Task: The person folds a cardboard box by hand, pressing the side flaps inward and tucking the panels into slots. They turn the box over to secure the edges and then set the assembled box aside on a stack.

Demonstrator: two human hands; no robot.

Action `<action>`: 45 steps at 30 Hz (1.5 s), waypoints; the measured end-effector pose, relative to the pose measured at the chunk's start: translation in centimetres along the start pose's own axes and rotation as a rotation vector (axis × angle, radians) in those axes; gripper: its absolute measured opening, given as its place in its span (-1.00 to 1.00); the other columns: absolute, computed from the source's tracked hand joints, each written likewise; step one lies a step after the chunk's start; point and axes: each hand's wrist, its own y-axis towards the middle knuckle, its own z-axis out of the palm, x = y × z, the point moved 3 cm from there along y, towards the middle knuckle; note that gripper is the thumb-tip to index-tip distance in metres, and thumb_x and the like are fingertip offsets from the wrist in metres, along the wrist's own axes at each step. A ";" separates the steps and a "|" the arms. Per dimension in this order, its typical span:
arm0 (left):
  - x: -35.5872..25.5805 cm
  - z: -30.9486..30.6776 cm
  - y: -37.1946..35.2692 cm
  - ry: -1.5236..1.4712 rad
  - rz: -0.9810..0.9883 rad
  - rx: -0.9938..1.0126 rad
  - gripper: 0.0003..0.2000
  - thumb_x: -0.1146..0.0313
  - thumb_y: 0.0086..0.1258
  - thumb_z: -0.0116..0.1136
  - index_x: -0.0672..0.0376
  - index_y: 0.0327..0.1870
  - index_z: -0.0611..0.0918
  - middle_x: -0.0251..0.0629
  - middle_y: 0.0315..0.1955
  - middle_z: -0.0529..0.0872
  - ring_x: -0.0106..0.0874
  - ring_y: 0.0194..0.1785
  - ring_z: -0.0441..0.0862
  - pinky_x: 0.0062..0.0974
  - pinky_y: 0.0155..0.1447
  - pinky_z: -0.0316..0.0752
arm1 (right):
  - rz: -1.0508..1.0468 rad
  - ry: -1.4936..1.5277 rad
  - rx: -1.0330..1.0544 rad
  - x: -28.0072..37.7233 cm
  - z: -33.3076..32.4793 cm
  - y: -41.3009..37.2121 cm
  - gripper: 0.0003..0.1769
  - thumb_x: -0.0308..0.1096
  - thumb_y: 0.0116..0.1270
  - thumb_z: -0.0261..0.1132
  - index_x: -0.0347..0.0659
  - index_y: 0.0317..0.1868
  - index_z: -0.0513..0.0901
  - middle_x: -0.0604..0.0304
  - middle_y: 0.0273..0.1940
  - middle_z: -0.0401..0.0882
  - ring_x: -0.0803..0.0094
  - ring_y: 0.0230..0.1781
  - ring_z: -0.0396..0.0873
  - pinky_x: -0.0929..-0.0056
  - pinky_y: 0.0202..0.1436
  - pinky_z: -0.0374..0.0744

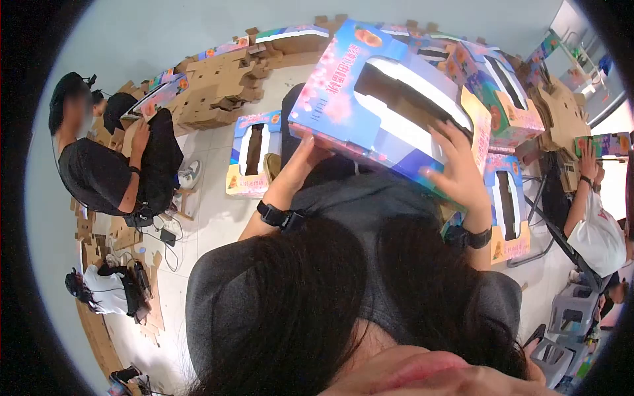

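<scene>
A blue and pink printed carton (343, 89) with a long cut-out opening in its top lies tilted across my lap. My left hand (305, 164) is at its lower left corner, the thumb on the near edge and the other fingers hidden beneath. On the right part of the carton rests my right hand (459, 162), its fingers spread over the white edge of the opening. An orange end flap (475, 122) stands up beside that hand. Dark bands circle both wrists.
Similar cartons stand on the floor at left (252, 155) and at right (507, 211), with another (498, 92) behind. Flat cardboard stacks (211, 89) line the wall. A seated person (99, 171) works at left, others sit lower left and far right. Grey stools (573, 310) stand lower right.
</scene>
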 end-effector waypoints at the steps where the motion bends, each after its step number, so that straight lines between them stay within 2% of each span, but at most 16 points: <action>1: 0.1 0.0 0.0 0.001 -0.007 -0.014 -0.34 -0.23 0.64 -0.19 0.05 0.55 0.26 -0.29 0.34 0.50 -0.34 0.38 0.47 -0.19 0.45 0.39 | -0.035 0.036 0.038 0.8 0.1 -0.1 0.04 0.16 0.07 0.55 -0.27 0.45 0.43 -0.22 0.36 0.43 -0.17 0.43 0.34 0.01 0.50 0.32; 2: 0.2 0.0 0.1 0.005 -0.012 -0.029 -0.35 -0.22 0.64 -0.17 0.04 0.54 0.27 -0.30 0.32 0.52 -0.35 0.37 0.48 -0.19 0.44 0.39 | -0.039 -0.036 0.038 1.2 0.4 -0.1 0.25 0.21 -0.16 0.64 -0.23 0.51 0.36 -0.17 0.25 0.50 -0.10 0.32 0.43 0.03 0.42 0.39; 5: 0.0 0.6 -0.1 -0.060 -0.053 -0.132 -0.45 -0.15 0.62 -0.04 0.02 0.44 0.38 -0.30 0.24 0.55 -0.31 0.32 0.51 -0.19 0.42 0.40 | 0.032 -0.064 0.073 1.6 1.1 -0.1 0.26 0.18 -0.17 0.64 -0.20 0.53 0.33 -0.09 0.11 0.54 -0.04 0.15 0.48 0.07 0.29 0.45; 8: -2.4 3.2 -0.5 -0.309 -0.158 -0.146 -0.57 -0.05 0.58 0.10 -0.02 0.30 0.46 -0.30 0.17 0.57 -0.28 0.27 0.53 -0.16 0.41 0.39 | 0.050 -0.116 0.052 2.0 1.2 0.1 0.27 0.17 -0.20 0.64 -0.19 0.52 0.34 -0.02 0.00 0.54 0.01 0.03 0.48 0.12 0.19 0.46; 11: -3.8 4.8 -0.4 -0.507 -0.135 -0.034 -0.60 0.02 0.52 0.22 -0.08 0.24 0.46 -0.33 0.12 0.58 -0.28 0.24 0.53 -0.12 0.41 0.36 | 0.063 -0.086 0.050 1.8 1.6 0.4 0.26 0.18 -0.21 0.64 -0.18 0.51 0.36 -0.01 -0.03 0.53 0.02 0.03 0.48 0.15 0.17 0.46; 14: -3.2 4.7 0.0 -0.482 -0.132 -0.032 -0.57 0.09 0.49 0.27 -0.12 0.27 0.42 -0.34 0.11 0.58 -0.31 0.23 0.52 -0.08 0.41 0.34 | 0.053 -0.089 0.072 1.7 1.7 0.5 0.26 0.20 -0.23 0.64 -0.19 0.50 0.37 0.00 -0.02 0.53 0.02 0.03 0.47 0.14 0.15 0.45; 17: -2.2 5.6 0.0 -0.375 -0.203 -0.278 -0.53 0.17 0.48 0.28 -0.10 0.32 0.36 -0.35 0.12 0.57 -0.32 0.22 0.52 -0.09 0.42 0.33 | 0.032 -0.121 0.088 2.2 1.5 0.4 0.31 0.24 -0.24 0.63 -0.20 0.51 0.33 0.00 0.00 0.50 0.02 0.04 0.47 0.12 0.13 0.44; 18: -2.8 6.5 -0.1 -0.346 -0.197 -0.280 -0.45 0.24 0.47 0.30 -0.07 0.37 0.27 -0.32 0.16 0.54 -0.34 0.20 0.54 -0.15 0.37 0.39 | 0.022 -0.139 0.096 2.2 1.5 0.5 0.33 0.25 -0.24 0.63 -0.20 0.53 0.31 0.00 0.00 0.49 0.02 0.04 0.47 0.12 0.13 0.44; 21: -1.7 6.1 0.5 -0.217 -0.152 -0.307 -0.34 0.23 0.43 0.34 -0.03 0.42 0.18 -0.29 0.17 0.52 -0.36 0.17 0.57 -0.20 0.31 0.46 | -0.007 -0.170 0.113 2.2 1.7 0.3 0.38 0.27 -0.25 0.63 -0.23 0.55 0.25 0.00 0.01 0.46 0.02 0.05 0.45 0.12 0.13 0.43; 27: -1.4 6.3 0.9 -0.121 -0.066 -0.384 -0.26 0.25 0.36 0.41 0.02 0.43 0.14 -0.26 0.14 0.52 -0.35 0.15 0.58 -0.19 0.28 0.50 | 0.029 -0.181 0.144 2.4 2.0 0.4 0.41 0.26 -0.24 0.63 -0.25 0.57 0.20 -0.03 0.00 0.42 0.02 0.06 0.43 0.12 0.15 0.43; 30: -1.6 6.0 1.0 -0.155 -0.208 -0.421 -0.32 0.28 0.36 0.40 -0.02 0.38 0.21 -0.27 0.15 0.53 -0.34 0.15 0.58 -0.19 0.27 0.50 | 0.021 -0.182 0.121 2.2 2.2 0.5 0.38 0.21 -0.23 0.64 -0.23 0.57 0.21 -0.04 0.01 0.41 0.01 0.07 0.43 0.12 0.17 0.43; 33: -1.3 4.9 0.9 -0.236 -0.255 -0.280 -0.38 0.26 0.38 0.40 -0.06 0.35 0.27 -0.30 0.15 0.53 -0.33 0.14 0.58 -0.15 0.29 0.48 | 0.004 -0.177 0.073 2.2 2.3 0.5 0.34 0.14 -0.22 0.65 -0.21 0.56 0.24 -0.04 0.04 0.41 0.00 0.08 0.43 0.11 0.20 0.43; 36: -1.0 3.7 0.5 -0.303 -0.284 -0.255 -0.35 0.26 0.39 0.41 -0.11 0.41 0.27 -0.31 0.21 0.52 -0.30 0.22 0.55 -0.06 0.36 0.44 | -0.001 -0.154 0.033 2.3 2.3 0.5 0.31 0.09 -0.23 0.65 -0.18 0.56 0.27 -0.04 0.07 0.41 -0.02 0.09 0.42 0.09 0.23 0.43; 39: -1.2 2.1 0.1 -0.319 -0.181 -0.053 -0.25 0.27 0.38 0.41 -0.14 0.50 0.19 -0.25 0.31 0.47 -0.20 0.36 0.48 0.01 0.44 0.36 | 0.019 -0.127 0.019 2.3 2.2 0.5 0.30 0.05 -0.24 0.66 -0.15 0.57 0.28 -0.03 0.08 0.42 -0.02 0.09 0.42 0.09 0.25 0.43; 40: -1.7 1.8 -0.2 -0.323 -0.191 -0.002 -0.19 0.31 0.37 0.41 -0.19 0.55 0.14 -0.19 0.40 0.39 -0.11 0.46 0.38 0.03 0.48 0.31 | 0.026 -0.120 0.017 2.4 2.1 0.6 0.30 0.04 -0.24 0.66 -0.14 0.57 0.27 -0.03 0.07 0.42 -0.01 0.08 0.41 0.10 0.25 0.43; 45: -3.2 -0.5 -0.7 -0.257 -0.165 -0.017 -0.13 0.34 0.35 0.42 -0.17 0.59 0.09 -0.12 0.41 0.35 -0.07 0.48 0.35 0.03 0.49 0.29 | -0.002 -0.034 -0.017 2.8 1.0 0.4 0.27 -0.02 -0.28 0.68 -0.04 0.55 0.34 -0.02 0.04 0.44 0.00 0.06 0.41 0.10 0.24 0.45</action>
